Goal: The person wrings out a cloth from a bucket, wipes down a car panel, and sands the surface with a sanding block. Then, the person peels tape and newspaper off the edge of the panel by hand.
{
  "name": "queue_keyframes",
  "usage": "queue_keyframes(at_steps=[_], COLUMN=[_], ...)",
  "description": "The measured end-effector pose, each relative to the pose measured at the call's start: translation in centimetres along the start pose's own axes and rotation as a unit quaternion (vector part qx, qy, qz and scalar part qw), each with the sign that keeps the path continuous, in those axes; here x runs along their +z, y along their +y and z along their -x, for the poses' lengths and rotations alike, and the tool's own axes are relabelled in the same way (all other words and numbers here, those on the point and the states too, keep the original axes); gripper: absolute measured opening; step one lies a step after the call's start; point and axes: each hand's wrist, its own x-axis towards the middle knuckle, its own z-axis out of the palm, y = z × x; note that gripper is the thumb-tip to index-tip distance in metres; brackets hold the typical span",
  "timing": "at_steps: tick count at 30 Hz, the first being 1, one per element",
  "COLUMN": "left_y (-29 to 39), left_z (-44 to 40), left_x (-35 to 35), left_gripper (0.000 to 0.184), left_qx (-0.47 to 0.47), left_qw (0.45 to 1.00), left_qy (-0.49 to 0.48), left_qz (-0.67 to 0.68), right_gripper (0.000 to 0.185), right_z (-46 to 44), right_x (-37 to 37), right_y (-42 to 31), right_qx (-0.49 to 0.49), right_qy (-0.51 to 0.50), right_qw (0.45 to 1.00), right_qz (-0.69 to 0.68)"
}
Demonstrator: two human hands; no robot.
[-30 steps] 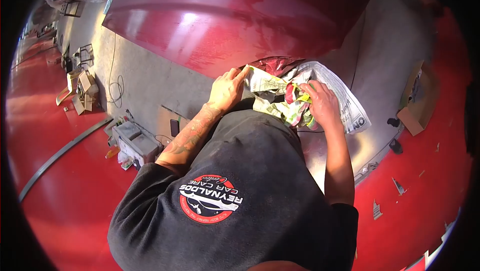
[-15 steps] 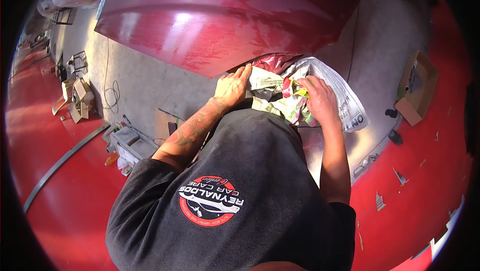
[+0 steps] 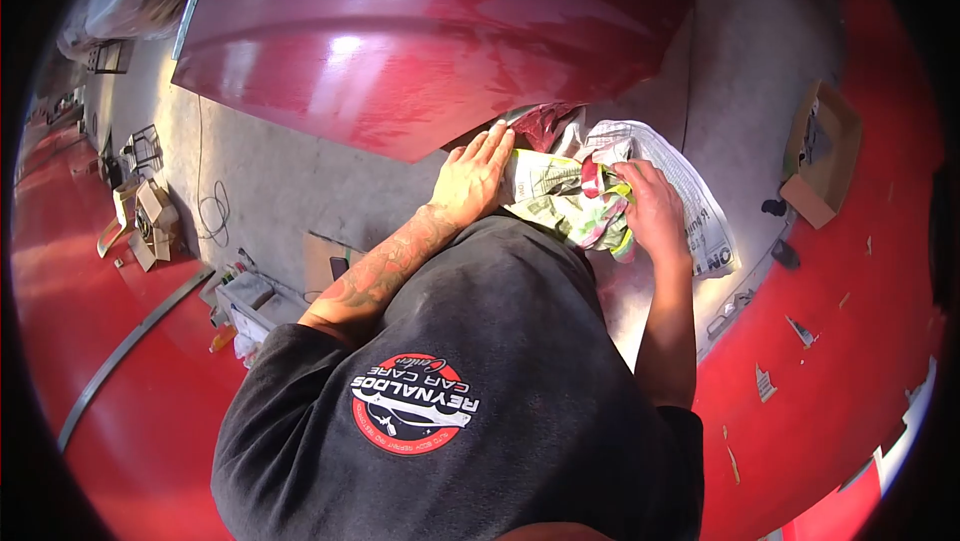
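Crumpled newspaper (image 3: 555,181) with printed text and patches of colour bunches up beneath the lower edge of a glossy dark red car panel (image 3: 420,51). My left hand (image 3: 473,179) lies flat with its fingers stretched out, against the left side of the paper near the panel's edge. On the right, my right hand (image 3: 655,209) has its fingers curled into the newspaper, gripping a fold of it. A red strip shows among the folds beside those fingers. A larger grey-white sheet spreads out behind my right hand.
An open cardboard box (image 3: 825,156) stands on the right. Left are another cardboard box (image 3: 155,211), a coiled cord (image 3: 213,213) on the concrete floor and a grey bin (image 3: 247,299). Torn paper scraps (image 3: 800,331) lie on the red surface at right.
My right hand has pushed slightly downward, and the newspaper folds have shifted, leaving the red strip more exposed. My left hand's fingers lie flatter. The panel sits a little further left in view.
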Motion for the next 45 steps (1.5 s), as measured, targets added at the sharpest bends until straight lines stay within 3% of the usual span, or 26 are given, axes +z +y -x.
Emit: queue_keyframes(at_steps=[4, 10, 11, 15, 19, 22, 28, 30, 34, 36, 38, 39, 40, 41, 42, 44, 45], left_y=[-1.5, -2.6, -2.9, -2.7, -3.2, -3.1, -2.5, -2.0, 1.2, 2.9, 4.6, 4.6, 5.6, 6.7, 7.7, 7.9, 8.4], left_z=[-2.0, -4.9, -5.2, -6.3, -6.5, -7.1, -10.6, -11.5, -12.9, -14.5, -15.3, -15.5, -15.5, -15.4, -15.6, -17.5, -18.3], left_x=[-0.3, -1.4, -0.9, -0.1, 1.9, 3.6, 6.8, 8.0, 13.8, 14.8, 13.8, 14.7, 13.5, 10.9, 9.4, 9.7, 9.4], left_gripper=[0.073, 0.071, 0.062, 0.043, 0.043, 0.047, 0.061, 0.068, 0.072, 0.067, 0.068, 0.068, 0.068, 0.071, 0.077, 0.077, 0.059], left_qx=[0.086, 0.171, 0.183, 0.201, 0.233, 0.198, 0.200, 0.163, 0.211, 0.247, 0.164, 0.125, 0.125, 0.006, -0.112, -0.231, -0.316], left_qw=[0.995, 0.982, 0.982, 0.972, 0.967, 0.969, 0.954, 0.946, 0.939, 0.925, 0.923, 0.934, 0.934, 0.912, 0.847, 0.778, 0.750], left_qy=[0.029, -0.048, -0.006, -0.034, -0.072, -0.144, -0.224, -0.273, -0.258, -0.287, -0.311, -0.235, -0.235, -0.129, -0.017, 0.096, 0.123], left_qz=[-0.040, -0.059, -0.049, -0.113, -0.078, 0.034, 0.002, 0.068, 0.088, 0.033, 0.159, 0.238, 0.238, 0.389, 0.519, 0.576, 0.568], right_gripper=[0.048, 0.048, 0.047, 0.046, 0.045, 0.044, 0.045, 0.045, 0.046, 0.046, 0.047, 0.047, 0.047, 0.047, 0.047, 0.045, 0.044], right_z=[-0.2, 0.2, 0.3, 0.7, 1.0, 1.1, 1.7, 2.1, 4.5, 6.3, 8.0, 8.9, 9.8, 10.2, 10.8, 12.4, 12.8], right_x=[-0.1, -0.2, 0.0, 0.3, 0.6, 1.0, 2.1, 1.9, 0.6, 0.6, 1.0, 1.1, 1.0, 1.2, 1.2, 1.8, 2.1], right_y=[0.4, -0.4, -0.2, 0.1, 0.2, 0.4, 1.1, 1.7, 5.5, 8.1, 10.0, 11.0, 11.8, 12.2, 12.8, 13.7, 14.0], right_qx=[0.043, 0.099, 0.107, 0.133, 0.140, 0.153, 0.192, 0.208, 0.259, 0.278, 0.312, 0.345, 0.346, 0.375, 0.404, 0.415, 0.411], right_qy=[-0.029, -0.040, -0.031, -0.015, -0.002, -0.024, -0.040, -0.034, -0.014, -0.017, -0.035, -0.052, -0.052, -0.073, -0.093, -0.082, -0.072], right_qw=[0.998, 0.991, 0.990, 0.986, 0.985, 0.983, 0.976, 0.973, 0.964, 0.959, 0.949, 0.937, 0.936, 0.923, 0.909, 0.904, 0.902], right_qz=[-0.030, -0.087, -0.087, -0.095, -0.103, -0.101, -0.097, -0.098, -0.060, -0.046, -0.037, -0.029, -0.030, -0.039, -0.049, -0.068, -0.110])
